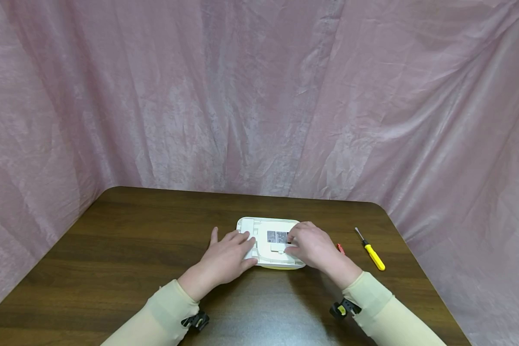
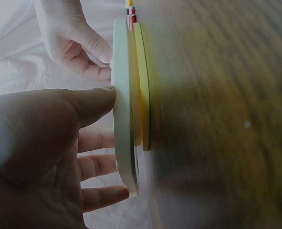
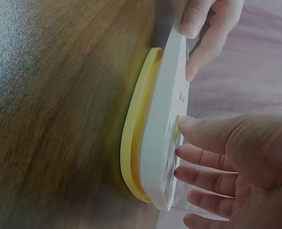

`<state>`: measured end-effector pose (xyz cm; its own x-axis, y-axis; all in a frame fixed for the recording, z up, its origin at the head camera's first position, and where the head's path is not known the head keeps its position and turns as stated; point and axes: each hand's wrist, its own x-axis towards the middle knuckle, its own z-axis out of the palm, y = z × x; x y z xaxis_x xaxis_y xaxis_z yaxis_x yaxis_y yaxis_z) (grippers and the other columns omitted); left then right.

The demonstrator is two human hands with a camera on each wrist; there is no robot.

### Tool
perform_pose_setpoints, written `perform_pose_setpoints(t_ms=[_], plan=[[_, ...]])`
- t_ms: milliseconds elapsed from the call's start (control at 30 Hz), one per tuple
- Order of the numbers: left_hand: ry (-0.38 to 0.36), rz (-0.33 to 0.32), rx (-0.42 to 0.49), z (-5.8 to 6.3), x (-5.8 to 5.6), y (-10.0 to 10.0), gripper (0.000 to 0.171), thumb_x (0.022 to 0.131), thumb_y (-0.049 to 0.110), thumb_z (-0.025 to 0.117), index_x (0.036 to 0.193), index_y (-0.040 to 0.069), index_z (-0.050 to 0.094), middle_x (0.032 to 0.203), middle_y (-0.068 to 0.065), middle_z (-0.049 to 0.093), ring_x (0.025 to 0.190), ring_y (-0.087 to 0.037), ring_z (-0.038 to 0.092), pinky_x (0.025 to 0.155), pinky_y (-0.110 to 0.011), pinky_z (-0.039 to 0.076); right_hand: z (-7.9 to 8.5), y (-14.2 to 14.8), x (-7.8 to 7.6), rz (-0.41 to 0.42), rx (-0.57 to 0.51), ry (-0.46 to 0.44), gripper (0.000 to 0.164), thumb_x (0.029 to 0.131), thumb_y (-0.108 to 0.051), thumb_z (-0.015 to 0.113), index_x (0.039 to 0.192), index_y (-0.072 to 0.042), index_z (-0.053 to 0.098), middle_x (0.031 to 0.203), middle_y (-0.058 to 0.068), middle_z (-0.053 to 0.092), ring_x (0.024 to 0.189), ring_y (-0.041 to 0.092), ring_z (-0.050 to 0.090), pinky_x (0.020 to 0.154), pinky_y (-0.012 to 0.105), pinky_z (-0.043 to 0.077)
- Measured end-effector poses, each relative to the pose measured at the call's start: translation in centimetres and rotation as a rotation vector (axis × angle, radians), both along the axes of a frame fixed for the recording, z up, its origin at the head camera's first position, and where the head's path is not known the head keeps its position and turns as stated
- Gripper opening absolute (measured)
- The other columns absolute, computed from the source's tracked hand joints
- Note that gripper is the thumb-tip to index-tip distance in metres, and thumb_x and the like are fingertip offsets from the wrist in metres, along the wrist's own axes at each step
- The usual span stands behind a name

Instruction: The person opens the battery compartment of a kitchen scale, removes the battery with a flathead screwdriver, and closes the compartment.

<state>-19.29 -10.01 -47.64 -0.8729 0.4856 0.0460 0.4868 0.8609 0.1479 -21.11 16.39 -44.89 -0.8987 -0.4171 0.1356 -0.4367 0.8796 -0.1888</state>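
Note:
A white plastic device (image 1: pixel 263 225) with rounded corners lies underside up on the table, showing a grey printed label (image 1: pixel 277 237) and moulded recesses. Beneath its white body is a yellow part (image 3: pixel 129 152). My left hand (image 1: pixel 227 257) rests on the device's left end, fingers spread and thumb by the near edge. Over the right half, my right hand (image 1: pixel 313 245) touches the underside with thumb and fingertips. The thumb is at a small pale cover piece (image 1: pixel 278 247) below the label. The right palm and fingers hide part of the device's right end in the head view.
A yellow-handled screwdriver (image 1: pixel 374 256) lies on the brown wooden table (image 1: pixel 155 226), right of my right hand. Small red batteries (image 2: pixel 132 20) lie nearer, partly hidden by that hand in the head view. A pink curtain (image 1: pixel 259 96) hangs behind the table.

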Motion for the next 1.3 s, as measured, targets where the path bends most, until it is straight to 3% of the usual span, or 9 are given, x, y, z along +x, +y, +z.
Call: perform_pose_setpoints(t_ms=[267, 433, 633, 833, 1300], plan=[[-0.008, -0.001, 0.001, 0.2, 0.0, -0.1, 0.061, 0.11, 0.054, 0.065, 0.158, 0.018, 0.063, 0.165, -0.007, 0.056, 0.155, -0.035, 0.047, 0.122, -0.082, 0.019, 0.0, 0.3, 0.1, -0.014, -0.049, 0.002, 0.019, 0.1, -0.02, 0.083, 0.111, -0.005, 0.081, 0.124, 0.012, 0.078, 0.131, 0.038, 0.065, 0.111, 0.053, 0.052], [-0.002, -0.002, 0.0, 0.2, -0.1, 0.0, 0.06, 0.11, 0.055, 0.065, 0.158, 0.018, 0.063, 0.164, -0.007, 0.056, 0.154, -0.034, 0.048, 0.122, -0.082, 0.02, -0.9, 0.6, 0.2, -0.009, -0.036, 0.051, 0.049, 0.105, -0.031, 0.078, 0.138, 0.004, 0.07, 0.144, 0.025, 0.067, 0.142, 0.047, 0.057, 0.119, 0.061, 0.043], [0.0, -0.006, 0.006, 0.2, 0.0, 0.0, 0.06, 0.11, 0.054, 0.065, 0.157, 0.017, 0.064, 0.164, -0.007, 0.057, 0.154, -0.035, 0.048, 0.121, -0.082, 0.02, -1.7, 0.6, 0.6, -0.069, 0.002, -0.024, 0.071, 0.109, -0.042, 0.071, 0.161, 0.003, 0.051, 0.164, 0.028, 0.05, 0.155, 0.05, 0.039, 0.124, 0.07, 0.03], [0.005, -0.009, 0.008, 0.2, 0.0, 0.0, 0.059, 0.11, 0.054, 0.066, 0.157, 0.017, 0.064, 0.163, -0.008, 0.057, 0.154, -0.035, 0.049, 0.121, -0.082, 0.02, -1.7, 0.5, 0.8, -0.105, 0.005, -0.082, 0.075, 0.111, -0.042, 0.068, 0.167, 0.001, 0.044, 0.169, 0.026, 0.043, 0.16, 0.049, 0.033, 0.127, 0.07, 0.025], [0.001, -0.017, 0.015, 0.4, 0.2, 0.0, 0.059, 0.11, 0.051, 0.067, 0.156, 0.016, 0.064, 0.163, -0.009, 0.057, 0.153, -0.036, 0.049, 0.121, -0.083, 0.02, -2.1, 0.4, 0.9, -0.142, 0.047, -0.086, 0.079, 0.11, -0.048, 0.067, 0.168, -0.001, 0.042, 0.171, 0.025, 0.041, 0.162, 0.047, 0.031, 0.127, 0.07, 0.025]])
